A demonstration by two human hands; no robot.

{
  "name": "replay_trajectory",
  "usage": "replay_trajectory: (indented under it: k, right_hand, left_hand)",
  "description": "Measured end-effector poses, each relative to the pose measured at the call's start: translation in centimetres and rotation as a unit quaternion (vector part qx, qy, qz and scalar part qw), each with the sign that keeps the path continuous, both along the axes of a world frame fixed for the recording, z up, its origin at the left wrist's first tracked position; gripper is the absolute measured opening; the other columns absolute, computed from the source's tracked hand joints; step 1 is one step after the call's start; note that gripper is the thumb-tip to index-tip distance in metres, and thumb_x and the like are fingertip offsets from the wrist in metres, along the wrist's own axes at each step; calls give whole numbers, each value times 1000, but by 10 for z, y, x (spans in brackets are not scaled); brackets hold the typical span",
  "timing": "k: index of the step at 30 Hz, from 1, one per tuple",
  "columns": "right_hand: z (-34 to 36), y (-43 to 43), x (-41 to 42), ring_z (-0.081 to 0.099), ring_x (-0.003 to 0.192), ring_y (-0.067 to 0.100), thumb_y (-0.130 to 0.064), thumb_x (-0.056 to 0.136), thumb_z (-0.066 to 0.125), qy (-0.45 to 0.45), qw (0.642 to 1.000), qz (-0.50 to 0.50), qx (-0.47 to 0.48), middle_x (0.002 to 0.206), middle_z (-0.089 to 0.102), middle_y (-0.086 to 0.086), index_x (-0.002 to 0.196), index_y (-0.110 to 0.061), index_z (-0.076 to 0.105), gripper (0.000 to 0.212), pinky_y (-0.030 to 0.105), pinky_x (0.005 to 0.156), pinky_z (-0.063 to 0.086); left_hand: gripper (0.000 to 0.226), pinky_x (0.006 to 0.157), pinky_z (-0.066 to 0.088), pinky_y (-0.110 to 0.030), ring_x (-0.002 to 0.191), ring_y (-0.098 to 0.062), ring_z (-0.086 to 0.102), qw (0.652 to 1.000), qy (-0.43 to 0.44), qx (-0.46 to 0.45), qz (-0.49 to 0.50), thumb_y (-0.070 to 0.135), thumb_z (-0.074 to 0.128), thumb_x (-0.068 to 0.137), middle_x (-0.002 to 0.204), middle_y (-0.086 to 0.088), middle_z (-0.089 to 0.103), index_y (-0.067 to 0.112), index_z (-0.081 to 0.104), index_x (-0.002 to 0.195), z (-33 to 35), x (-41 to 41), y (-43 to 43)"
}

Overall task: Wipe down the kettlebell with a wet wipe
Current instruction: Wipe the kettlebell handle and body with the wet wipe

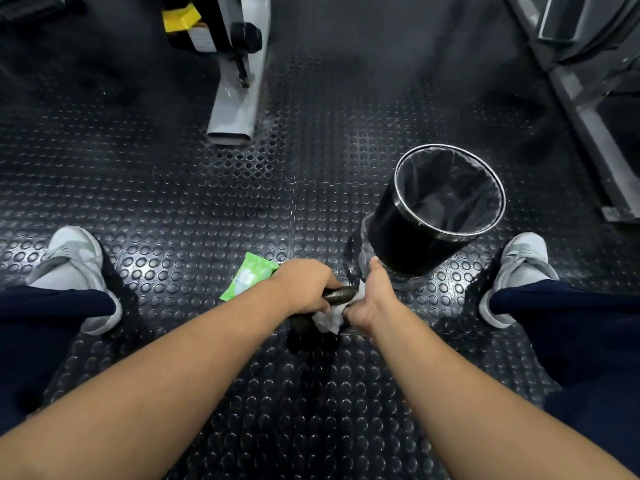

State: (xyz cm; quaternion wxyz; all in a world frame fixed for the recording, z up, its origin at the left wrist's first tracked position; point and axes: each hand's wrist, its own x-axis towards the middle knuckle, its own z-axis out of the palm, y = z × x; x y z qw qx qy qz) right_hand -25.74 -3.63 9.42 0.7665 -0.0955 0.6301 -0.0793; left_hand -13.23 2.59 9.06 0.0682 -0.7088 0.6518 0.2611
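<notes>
Black rubber flooring [173, 188], moulded all over with round raised studs, fills the gym scene. Two pale grey metal machine frames stand on it: one boxy steel leg [235, 109] at upper centre, another frame [588, 109] at upper right. One round black bin [408, 237] with a shiny metal rim and a thin, crinkled black liner sits right of centre. Two grey fabric shoes [74, 258] are planted wide apart.

Low between them on the floor rests one dark, matte kettlebell [341, 294]. The left hand [306, 285] is wrapped tightly round its curved handle. The right hand [374, 299], thumb raised, pinches one crumpled white wet wipe [329, 318] against the handle. One flat green wipe pack [249, 277] lies just behind the left hand.
</notes>
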Motion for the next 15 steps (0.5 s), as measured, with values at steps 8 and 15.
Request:
replay_trajectory:
  k: [8, 15]
  right_hand:
    - [-1, 20, -3, 73, 78, 36, -70, 100, 40, 23, 999, 31, -38, 82, 75, 19, 98, -1, 64, 73, 46, 67, 57]
    - [2, 10, -3, 73, 78, 41, -64, 102, 44, -43, 999, -17, 16, 87, 75, 25, 111, 6, 61, 73, 51, 60, 57]
  left_hand:
    - [49, 78, 52, -33, 106, -20, 66, 999, -3, 2, -32, 47, 75, 84, 110, 13, 71, 48, 62, 132, 1, 5, -1]
    - [59, 84, 51, -33, 115, -20, 63, 999, -19, 4, -34, 47, 73, 87, 123, 15, 67, 52, 53, 142, -4, 2, 2]
